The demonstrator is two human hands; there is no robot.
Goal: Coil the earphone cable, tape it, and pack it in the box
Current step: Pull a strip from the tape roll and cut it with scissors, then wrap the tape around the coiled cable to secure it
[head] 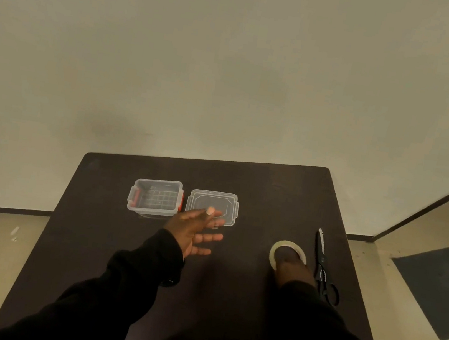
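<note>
While I watch from the head cam, the left hand (193, 230) hangs over the dark bench (257, 192) with its grip open, fingers (209, 237) spread and nothing in it. Its fingertips overlap the near edge of the lid (221, 203) in view; I can't tell if they touch it.

The box (155, 198) is clear plastic with orange latches on its sides, standing upright and open at the far left of the bench, nothing visible inside. The lid lies flat just beside it on the right, apart from it.

The right hand (291, 267) is down on the tape (288, 253). The roll lies flat near the right side of the bench and the hand covers its near half. Fingers are hidden, so I can't tell whether that grip is closed on the roll or just resting on it.

Scissors (322, 267) lie just right of the tape, blades closed and pointing away, black handles toward me, partly under the right sleeve (319, 329).

I can't see the earphone cable anywhere in frame, so no location for it.

Both sleeves are black. The bench sits against a plain wall (234, 55).
</note>
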